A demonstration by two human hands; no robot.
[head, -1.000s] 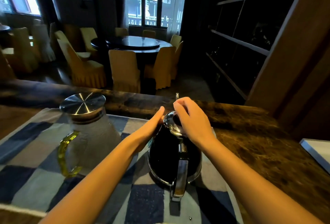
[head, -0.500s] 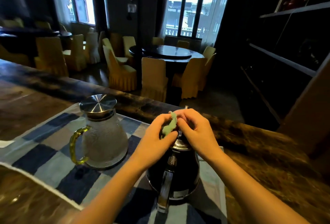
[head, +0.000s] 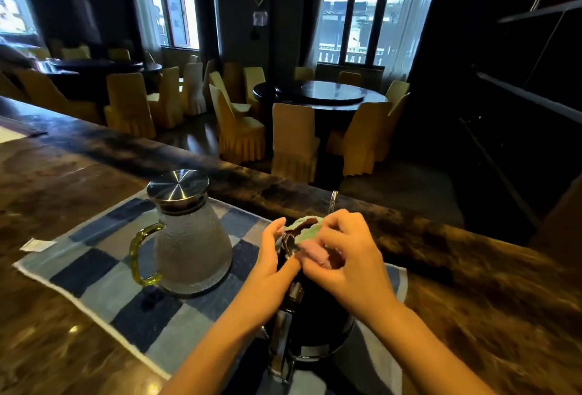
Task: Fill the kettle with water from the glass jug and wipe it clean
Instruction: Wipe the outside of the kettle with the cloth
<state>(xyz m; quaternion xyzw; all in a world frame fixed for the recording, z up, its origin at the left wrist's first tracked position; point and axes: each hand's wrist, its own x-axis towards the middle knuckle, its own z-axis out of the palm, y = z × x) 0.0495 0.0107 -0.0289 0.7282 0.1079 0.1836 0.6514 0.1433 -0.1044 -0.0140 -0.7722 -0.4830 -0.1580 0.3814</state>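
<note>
Black-and-steel kettle (head: 318,316): stands upright on the near right part of the checked mat (head: 94,262), just right of the jug and apart from it.
Kettle's handling: probably stiff and fairly light if it is not yet filled. The polished steel would be slippery under wet fingers, so the grip belongs on the handle.
Kettle handle (head: 280,341): a steel strap running down the near side, pointing toward the person. The kettle's long axis is vertical.
Thin bright rod (head: 333,202): rises just beyond the hands. It may be the spout on the far side, but I cannot tell.
Cloth (head: 304,229): soft, limp and light, green with a pink part, bunched over the kettle's top. It will fold to any curve.
Left hand (head: 272,264): fingers curled at the left side of the kettle's top, holding the cloth's green edge there.
Right hand (head: 349,261): fingers bent, pinching the pink part of the cloth from the right.
Glass jug (head: 192,246): textured and fragile, likely heavy if it holds water. It is upright on the mat's middle, with its steel lid (head: 178,185) still on.
Jug handle (head: 140,256): a yellow-green loop pointing left, and the sound place to grip. A second hand under the belly would steady a pour.
Counter (head: 472,316): dark marbled stone under the mat.
</note>
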